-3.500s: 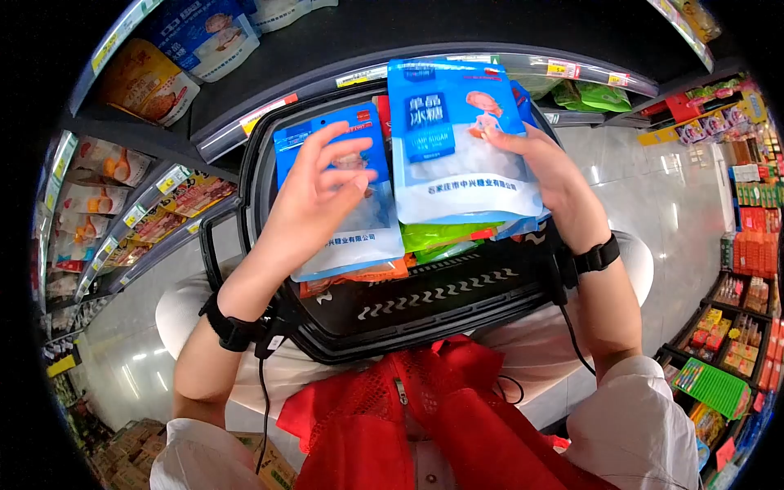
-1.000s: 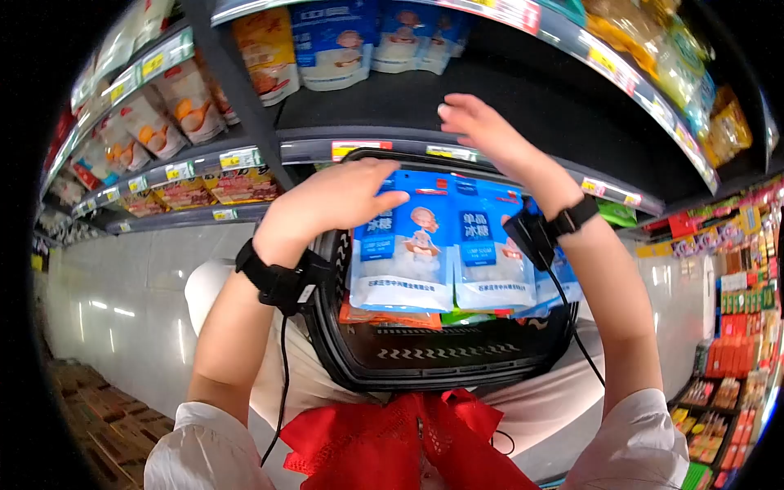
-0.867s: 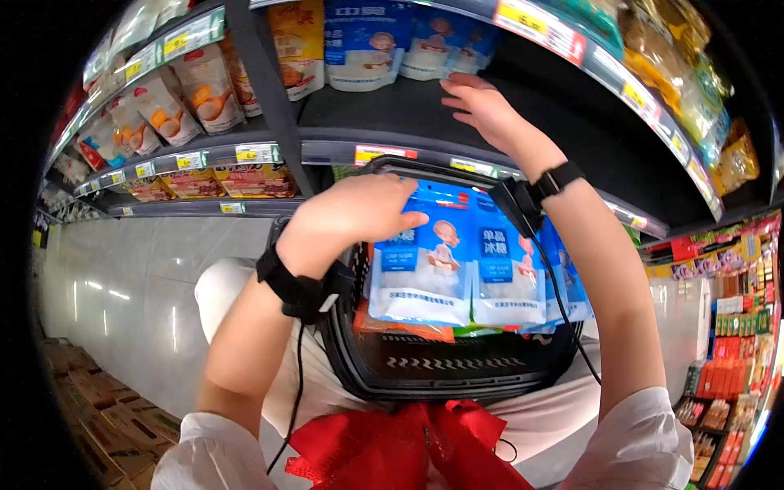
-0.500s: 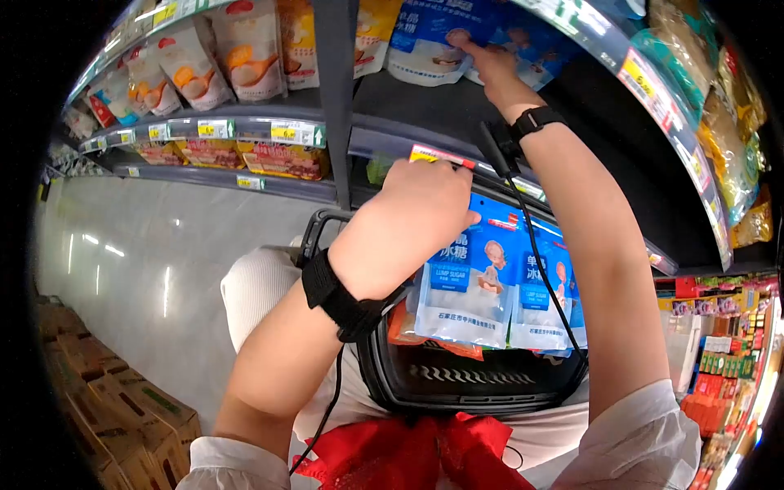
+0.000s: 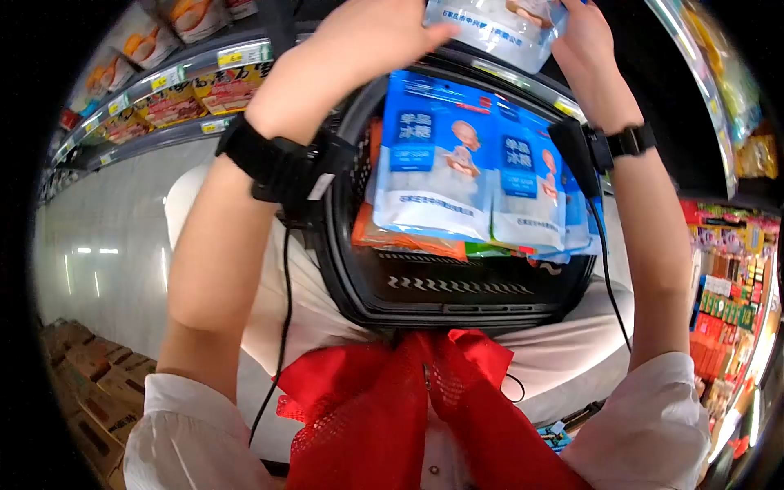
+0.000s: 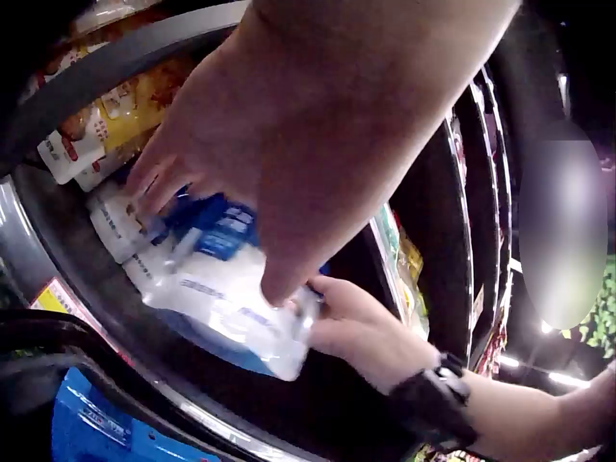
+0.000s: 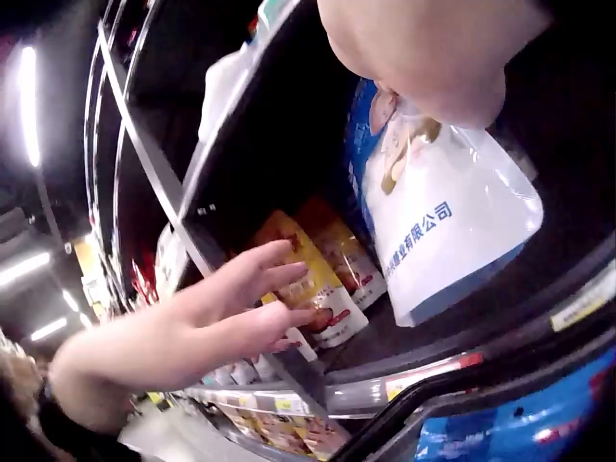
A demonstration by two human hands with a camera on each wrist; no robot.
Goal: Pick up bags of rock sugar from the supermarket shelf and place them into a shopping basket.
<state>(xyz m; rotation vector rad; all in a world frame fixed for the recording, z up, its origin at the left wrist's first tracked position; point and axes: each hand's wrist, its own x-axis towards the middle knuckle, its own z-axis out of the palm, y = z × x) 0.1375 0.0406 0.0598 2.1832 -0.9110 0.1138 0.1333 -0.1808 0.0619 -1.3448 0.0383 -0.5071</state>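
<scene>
Head view: I am holding a blue-and-white pouch [image 5: 500, 37] above the far side of the black basket [image 5: 457, 318], my right hand [image 5: 590, 41] gripping its right edge. My left hand [image 5: 355, 45] is hovering near its left side. Inside the basket, two matching pouches [image 5: 437, 175] [image 5: 531, 196] are lying face up over an orange packet [image 5: 400, 239]. They are showing 单晶冰糖, with a small line looking like LUMP SUGAR, and 石家庄市中兴糖业有限公司 on the front one.

Left wrist view: my left fingers are reaching over the held pouch, beyond the basket, while my right hand is pinching its corner. Its print is blurring here. This seems to be the carrying step, and the next move seems to call for a steady pinch that keeps the soft pouch from swinging.

Right wrist view: my right hand is clamping the pouch from above; 业有限公司 is reading clearly. My left fingers are spreading apart, clear of the pouch. Yellow pouches [image 7: 313, 289] are standing on the shelf [image 7: 356, 399] beyond the basket, their lettering too small to read.
</scene>
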